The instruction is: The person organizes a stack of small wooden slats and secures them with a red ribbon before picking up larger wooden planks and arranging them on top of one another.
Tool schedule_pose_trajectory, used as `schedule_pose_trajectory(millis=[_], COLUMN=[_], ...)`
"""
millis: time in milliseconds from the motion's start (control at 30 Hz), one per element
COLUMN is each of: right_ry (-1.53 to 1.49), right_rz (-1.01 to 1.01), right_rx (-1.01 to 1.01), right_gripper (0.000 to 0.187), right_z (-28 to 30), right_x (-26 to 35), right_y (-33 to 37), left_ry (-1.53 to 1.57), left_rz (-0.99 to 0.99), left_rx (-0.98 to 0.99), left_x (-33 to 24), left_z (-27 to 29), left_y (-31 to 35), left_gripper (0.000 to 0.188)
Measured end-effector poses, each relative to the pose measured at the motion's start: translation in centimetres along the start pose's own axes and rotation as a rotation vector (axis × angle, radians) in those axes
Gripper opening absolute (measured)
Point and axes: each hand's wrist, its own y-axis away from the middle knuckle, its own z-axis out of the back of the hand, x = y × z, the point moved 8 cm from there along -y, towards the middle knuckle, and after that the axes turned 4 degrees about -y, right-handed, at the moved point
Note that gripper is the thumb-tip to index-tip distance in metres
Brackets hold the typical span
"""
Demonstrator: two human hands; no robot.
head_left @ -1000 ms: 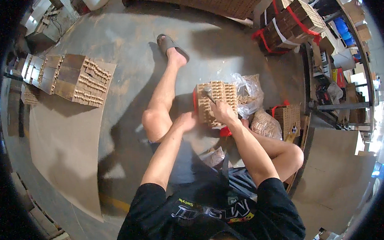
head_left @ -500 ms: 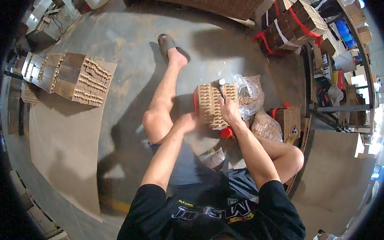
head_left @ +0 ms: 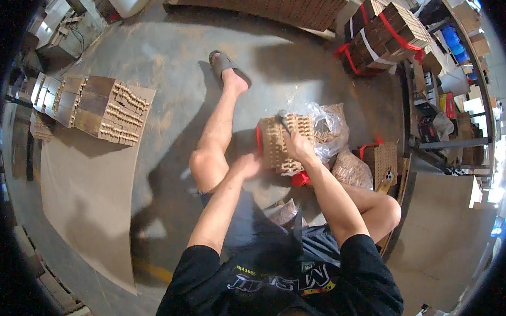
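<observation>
In front of me stands a bundle of wooden blocks (head_left: 273, 140) with rows of pale wooden pegs sticking up from its top. A red strap (head_left: 258, 138) runs along its left side. My right hand (head_left: 300, 146) is closed round the handle of a hammer (head_left: 284, 117), whose head is over the far part of the pegs. My left hand (head_left: 250, 165) is beside the bundle's near left corner, its fingers smeared by motion. Red material (head_left: 300, 179) lies at the near edge of the bundle.
Clear plastic bags of wooden pegs (head_left: 331, 130) lie right of the bundle, near another strapped block stack (head_left: 382, 160). More pegged stacks (head_left: 120, 113) stand on a brown sheet (head_left: 90, 202) at left. Strapped stacks (head_left: 383, 36) and a metal shelf (head_left: 458, 142) are at right.
The hammer head has shifted slightly left and looks blurred now. My left hand stays beside the bundle, still smeared. The whole view has shifted a little.
</observation>
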Motion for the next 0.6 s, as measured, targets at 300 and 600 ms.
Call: schedule_pose_trajectory(millis=[300, 600], right_ry=[-0.236, -0.165], right_rz=[-0.085, -0.029], right_rx=[-0.221, -0.014], right_gripper=[0.04, 0.049], right_z=[1.5, 0.6], right_x=[0.6, 1.5], right_y=[-1.4, -2.2], left_ry=[0.052, 0.138], left_rz=[0.017, 0.03], left_rx=[-0.024, 0.056], left_x=[2.4, -0.7], left_z=[-1.4, 0.3], left_y=[-0.8, 1.2], left_gripper=[0.041, 0.045])
